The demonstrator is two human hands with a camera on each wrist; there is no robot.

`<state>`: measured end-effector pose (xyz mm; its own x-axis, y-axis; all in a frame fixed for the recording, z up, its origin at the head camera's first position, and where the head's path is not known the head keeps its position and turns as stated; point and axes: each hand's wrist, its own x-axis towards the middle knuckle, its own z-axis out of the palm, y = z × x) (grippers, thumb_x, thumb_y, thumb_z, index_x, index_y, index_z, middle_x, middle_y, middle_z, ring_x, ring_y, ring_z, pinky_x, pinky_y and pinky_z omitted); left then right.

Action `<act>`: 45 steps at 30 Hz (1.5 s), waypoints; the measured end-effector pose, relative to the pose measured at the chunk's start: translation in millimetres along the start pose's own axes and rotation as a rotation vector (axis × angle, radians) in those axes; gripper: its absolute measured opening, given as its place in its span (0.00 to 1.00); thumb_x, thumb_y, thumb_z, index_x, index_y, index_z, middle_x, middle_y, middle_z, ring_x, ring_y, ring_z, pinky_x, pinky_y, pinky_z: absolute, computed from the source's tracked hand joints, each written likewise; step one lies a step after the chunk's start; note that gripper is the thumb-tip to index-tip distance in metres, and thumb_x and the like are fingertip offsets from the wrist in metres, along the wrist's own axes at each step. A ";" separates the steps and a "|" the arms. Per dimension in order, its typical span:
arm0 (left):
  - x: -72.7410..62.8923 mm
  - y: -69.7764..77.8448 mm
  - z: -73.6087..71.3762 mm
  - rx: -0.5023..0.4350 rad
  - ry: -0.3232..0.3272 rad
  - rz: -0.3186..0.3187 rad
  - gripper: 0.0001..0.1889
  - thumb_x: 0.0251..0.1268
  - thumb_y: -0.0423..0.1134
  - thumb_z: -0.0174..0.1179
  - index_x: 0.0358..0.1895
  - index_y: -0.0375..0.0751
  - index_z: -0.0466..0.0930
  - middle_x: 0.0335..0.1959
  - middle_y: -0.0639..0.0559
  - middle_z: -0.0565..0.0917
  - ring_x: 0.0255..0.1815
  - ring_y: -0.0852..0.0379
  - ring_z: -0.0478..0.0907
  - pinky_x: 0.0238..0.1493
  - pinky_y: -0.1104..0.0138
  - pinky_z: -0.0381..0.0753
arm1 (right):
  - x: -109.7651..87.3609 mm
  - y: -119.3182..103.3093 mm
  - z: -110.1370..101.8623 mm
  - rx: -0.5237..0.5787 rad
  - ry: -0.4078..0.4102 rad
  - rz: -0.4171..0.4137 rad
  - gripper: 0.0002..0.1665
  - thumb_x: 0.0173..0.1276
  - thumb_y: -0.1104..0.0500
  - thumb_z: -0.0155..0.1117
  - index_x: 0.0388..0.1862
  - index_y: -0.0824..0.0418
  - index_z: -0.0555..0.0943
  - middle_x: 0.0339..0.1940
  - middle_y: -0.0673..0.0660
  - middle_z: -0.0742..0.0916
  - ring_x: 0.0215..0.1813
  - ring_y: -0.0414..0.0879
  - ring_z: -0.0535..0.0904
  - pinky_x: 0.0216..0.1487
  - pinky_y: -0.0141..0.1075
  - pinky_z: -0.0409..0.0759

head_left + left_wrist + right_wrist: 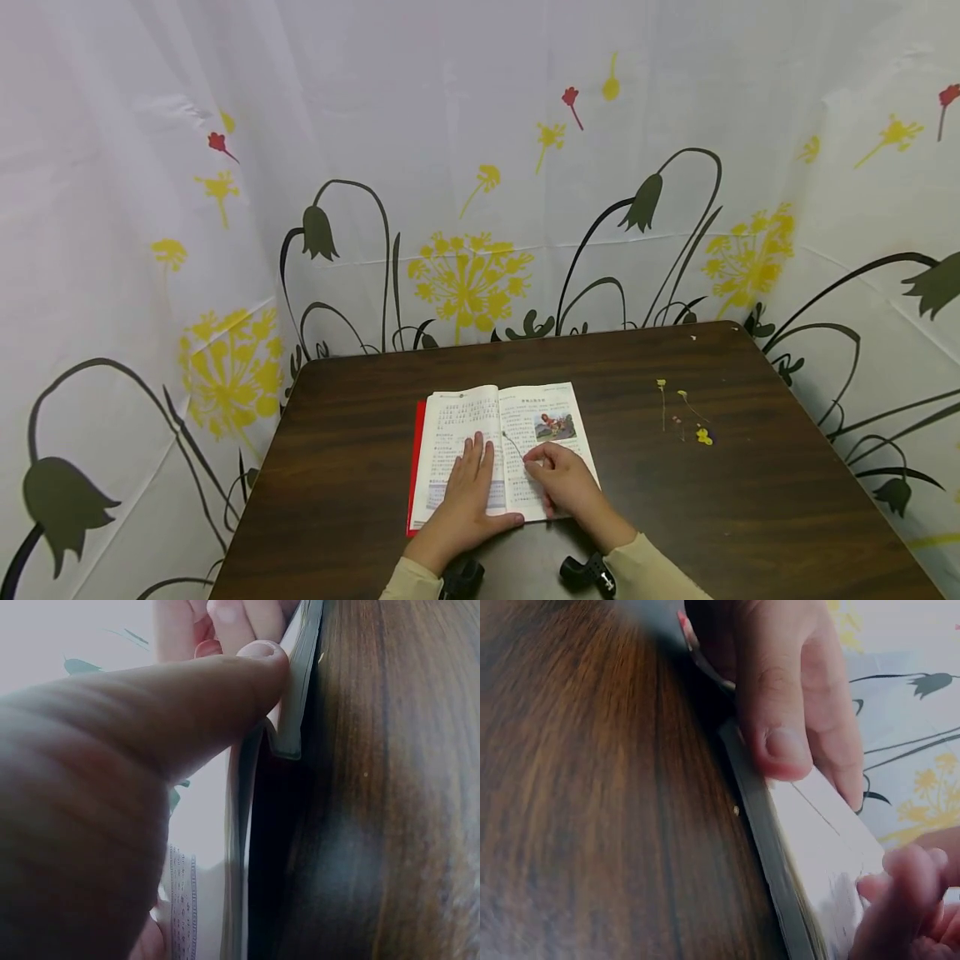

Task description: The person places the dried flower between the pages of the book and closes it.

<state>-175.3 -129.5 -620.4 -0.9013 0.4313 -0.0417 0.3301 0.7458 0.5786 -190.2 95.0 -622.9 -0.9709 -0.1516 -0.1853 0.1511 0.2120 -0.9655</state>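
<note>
An open book point(517, 400) with printed pages lies on the table. My left hand point(468, 500) rests on the left page with its fingers straight, its thumb reaching across the lower middle of the book. In the left wrist view that thumb point(217, 697) lies by the book's lower edge. Over the right page, my right hand point(564, 479) pinches a thin dried flower stem point(514, 445) between thumb and fingers. Its small dark head points up and left, close to the crease. The right wrist view shows the pinching fingers point(907, 892) at the lower right.
Several dried flowers, including a yellow bloom point(703, 436) and a long-stemmed one point(662, 404), lie to the right on the dark wooden table point(360, 433). A red cover edge point(415, 467) shows at the book's left. Behind hangs a flower-printed curtain point(450, 125).
</note>
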 end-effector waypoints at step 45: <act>0.6 4.0 0.5 -0.027 -0.015 -0.031 0.69 0.57 0.66 0.78 0.89 0.32 0.46 0.92 0.33 0.40 0.93 0.31 0.35 0.88 0.32 0.43 | -30.1 41.2 -97.6 -0.346 -0.159 -0.491 0.29 0.72 0.65 0.73 0.71 0.54 0.82 0.78 0.60 0.80 0.89 0.62 0.61 0.79 0.13 0.44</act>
<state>-174.4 -126.0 -618.5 -0.9066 0.4157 -0.0726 0.2937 0.7450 0.5989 -172.8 202.6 -639.2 -0.8683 -0.4469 0.2153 -0.4013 0.3777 -0.8344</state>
